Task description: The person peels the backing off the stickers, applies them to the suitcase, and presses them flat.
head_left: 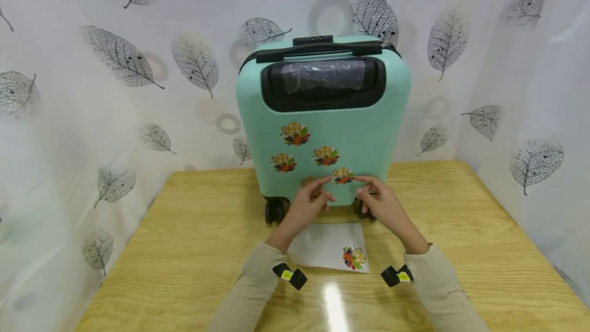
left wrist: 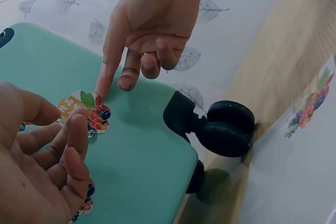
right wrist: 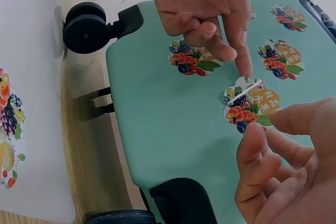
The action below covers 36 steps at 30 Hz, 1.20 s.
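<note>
A mint-green suitcase (head_left: 322, 127) stands upright on the table with fruit-print stickers on its front. My left hand (head_left: 310, 203) touches the left edge of the lowest right sticker (head_left: 343, 175) with an extended index finger. At that sticker's right edge rests the index fingertip of my right hand (head_left: 383, 208). The other fingers of both hands bend loosely and hold nothing. In the right wrist view this sticker (right wrist: 252, 103) lies against the suitcase, with a bright streak of glare across it. Another sticker (right wrist: 191, 59) sits beside it, partly hidden behind my left hand in the head view.
A white sheet (head_left: 324, 245) bearing one fruit sticker (head_left: 354, 257) lies on the wooden table (head_left: 207, 250) below my hands. Black wheels (head_left: 275, 211) hold up the suitcase. Behind it hangs a leaf-patterned white curtain (head_left: 193, 117).
</note>
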Each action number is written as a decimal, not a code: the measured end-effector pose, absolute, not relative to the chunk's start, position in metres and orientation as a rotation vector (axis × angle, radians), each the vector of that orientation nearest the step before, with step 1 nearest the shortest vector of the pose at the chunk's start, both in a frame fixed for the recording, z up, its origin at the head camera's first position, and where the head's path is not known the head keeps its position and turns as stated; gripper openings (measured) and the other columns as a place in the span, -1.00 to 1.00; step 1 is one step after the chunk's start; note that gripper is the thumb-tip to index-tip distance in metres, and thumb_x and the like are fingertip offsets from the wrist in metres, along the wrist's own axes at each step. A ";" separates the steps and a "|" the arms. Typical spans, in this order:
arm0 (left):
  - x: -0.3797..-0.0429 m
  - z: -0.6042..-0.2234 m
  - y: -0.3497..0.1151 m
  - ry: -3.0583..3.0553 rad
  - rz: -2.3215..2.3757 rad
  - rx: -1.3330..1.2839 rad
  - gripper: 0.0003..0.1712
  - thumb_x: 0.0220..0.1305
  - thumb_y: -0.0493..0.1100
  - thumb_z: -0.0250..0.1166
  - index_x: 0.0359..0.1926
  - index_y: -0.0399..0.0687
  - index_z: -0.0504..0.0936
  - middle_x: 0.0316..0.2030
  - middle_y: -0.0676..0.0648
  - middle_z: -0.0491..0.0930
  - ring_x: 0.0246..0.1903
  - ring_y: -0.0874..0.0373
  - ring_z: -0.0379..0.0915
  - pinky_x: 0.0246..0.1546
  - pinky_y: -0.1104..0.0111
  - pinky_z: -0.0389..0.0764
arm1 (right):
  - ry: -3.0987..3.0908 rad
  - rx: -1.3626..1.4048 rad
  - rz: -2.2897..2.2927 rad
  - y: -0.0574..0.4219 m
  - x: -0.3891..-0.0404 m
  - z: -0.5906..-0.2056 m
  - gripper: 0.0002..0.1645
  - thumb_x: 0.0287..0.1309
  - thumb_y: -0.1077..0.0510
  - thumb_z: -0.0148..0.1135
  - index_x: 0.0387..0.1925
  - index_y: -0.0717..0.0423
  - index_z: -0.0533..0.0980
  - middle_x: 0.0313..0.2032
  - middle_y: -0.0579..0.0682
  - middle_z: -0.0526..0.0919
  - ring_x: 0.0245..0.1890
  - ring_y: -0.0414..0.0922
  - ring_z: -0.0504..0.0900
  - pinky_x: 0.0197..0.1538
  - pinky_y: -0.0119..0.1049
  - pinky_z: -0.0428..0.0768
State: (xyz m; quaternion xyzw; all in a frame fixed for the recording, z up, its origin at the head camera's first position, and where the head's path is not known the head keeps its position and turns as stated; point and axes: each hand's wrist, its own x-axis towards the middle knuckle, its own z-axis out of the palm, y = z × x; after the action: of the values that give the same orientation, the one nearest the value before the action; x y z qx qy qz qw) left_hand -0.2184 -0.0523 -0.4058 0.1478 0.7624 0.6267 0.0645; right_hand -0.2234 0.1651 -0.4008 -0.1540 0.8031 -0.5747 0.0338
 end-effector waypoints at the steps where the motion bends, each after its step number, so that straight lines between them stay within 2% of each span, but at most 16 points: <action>1: -0.218 -0.405 -0.053 2.307 1.891 0.454 -0.49 0.47 -0.19 0.02 0.39 0.08 0.30 -0.15 -0.22 0.62 -0.40 0.23 0.52 -0.25 0.37 0.59 | 2.473 -0.470 -1.764 0.165 -0.223 -0.401 -0.51 0.42 0.13 0.00 0.30 0.20 0.30 -0.27 0.09 0.50 -0.61 -0.23 0.48 -0.62 -0.36 0.33; 4: -0.218 -0.404 -0.054 2.299 1.897 0.446 -0.48 0.47 -0.18 0.02 0.40 0.12 0.29 -0.14 -0.21 0.62 -0.40 0.22 0.51 -0.17 0.19 0.61 | 2.478 -0.465 -1.750 0.166 -0.222 -0.401 -0.48 0.43 0.10 0.00 0.33 0.17 0.28 -0.23 0.14 0.50 -0.62 -0.24 0.46 -0.63 -0.36 0.35; 8: -0.216 -0.401 -0.054 2.285 1.911 0.448 -0.48 0.47 -0.19 0.02 0.40 0.12 0.29 -0.14 -0.23 0.61 -0.39 0.19 0.52 -0.08 -0.07 0.55 | 2.489 -0.454 -1.752 0.168 -0.219 -0.400 -0.47 0.43 0.13 -0.02 0.36 0.16 0.25 -0.15 0.23 0.49 -0.59 -0.22 0.49 -0.59 -0.33 0.40; 10: -0.216 -0.401 -0.054 2.289 1.899 0.464 -0.49 0.47 -0.20 0.02 0.39 0.09 0.30 -0.14 -0.23 0.61 -0.38 0.18 0.53 -0.09 -0.03 0.57 | 2.499 -0.444 -1.764 0.169 -0.218 -0.398 -0.49 0.43 0.15 -0.03 0.34 0.16 0.26 -0.12 0.25 0.49 -0.57 -0.20 0.51 -0.58 -0.33 0.41; 13: -0.218 -0.401 -0.052 2.306 1.868 0.484 -0.52 0.46 -0.20 0.03 0.36 0.07 0.33 -0.15 -0.22 0.61 -0.36 0.16 0.53 -0.16 0.16 0.62 | 2.510 -0.446 -1.775 0.169 -0.217 -0.395 -0.54 0.42 0.17 -0.04 0.29 0.19 0.30 -0.15 0.22 0.50 -0.57 -0.20 0.51 -0.57 -0.34 0.41; 17: -0.223 -0.400 -0.046 2.323 1.845 0.516 -0.54 0.47 -0.19 0.03 0.34 0.09 0.36 -0.15 -0.24 0.62 -0.39 0.15 0.52 -0.27 0.35 0.57 | 2.483 -0.498 -1.771 0.164 -0.221 -0.390 -0.56 0.43 0.11 0.00 0.23 0.22 0.35 -0.19 0.23 0.49 -0.59 -0.24 0.49 -0.58 -0.35 0.40; 21: -0.228 -0.397 -0.041 2.327 1.845 0.554 -0.54 0.47 -0.19 0.01 0.34 0.09 0.35 -0.14 -0.31 0.62 -0.44 0.20 0.50 -0.32 0.36 0.54 | 2.432 -0.549 -1.793 0.157 -0.227 -0.387 -0.56 0.43 0.07 0.01 0.23 0.19 0.35 -0.17 0.25 0.48 -0.57 -0.23 0.50 -0.55 -0.38 0.42; 30: -0.232 -0.399 -0.041 2.270 1.845 0.517 -0.52 0.46 -0.22 0.02 0.35 0.07 0.34 -0.14 -0.32 0.63 -0.47 0.22 0.50 -0.49 0.39 0.43 | 2.331 -0.571 -1.858 0.153 -0.236 -0.394 -0.55 0.45 0.10 -0.04 0.28 0.17 0.33 -0.28 -0.03 0.55 -0.55 -0.18 0.49 -0.53 -0.39 0.43; 34: -0.232 -0.405 -0.043 2.263 1.817 0.506 -0.53 0.46 -0.21 0.03 0.34 0.06 0.34 -0.13 -0.30 0.63 -0.46 0.21 0.50 -0.44 0.36 0.46 | 2.298 -0.516 -1.846 0.154 -0.236 -0.402 -0.56 0.45 0.10 -0.06 0.27 0.14 0.35 -0.25 0.09 0.55 -0.56 -0.21 0.48 -0.53 -0.40 0.43; 35: -0.232 -0.406 -0.043 2.256 1.815 0.497 -0.54 0.45 -0.21 0.03 0.34 0.08 0.35 -0.14 -0.29 0.63 -0.46 0.21 0.51 -0.40 0.29 0.51 | 2.287 -0.504 -1.846 0.154 -0.237 -0.405 -0.56 0.45 0.11 -0.05 0.27 0.15 0.35 -0.25 0.12 0.54 -0.56 -0.21 0.48 -0.54 -0.40 0.43; 36: -0.232 -0.408 -0.043 2.251 1.814 0.494 -0.54 0.45 -0.20 0.03 0.34 0.08 0.35 -0.14 -0.28 0.63 -0.44 0.12 0.53 -0.35 0.22 0.55 | 2.275 -0.492 -1.849 0.154 -0.236 -0.407 -0.56 0.44 0.12 -0.05 0.27 0.16 0.34 -0.25 0.13 0.54 -0.57 -0.21 0.48 -0.54 -0.39 0.43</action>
State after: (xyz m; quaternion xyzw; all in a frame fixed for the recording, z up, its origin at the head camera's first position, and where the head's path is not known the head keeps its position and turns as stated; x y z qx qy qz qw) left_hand -0.2322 -0.0434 -0.4078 0.1674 0.7634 0.6151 0.1043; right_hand -0.2365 0.1545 -0.4071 -0.1650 0.7626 -0.6198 0.0845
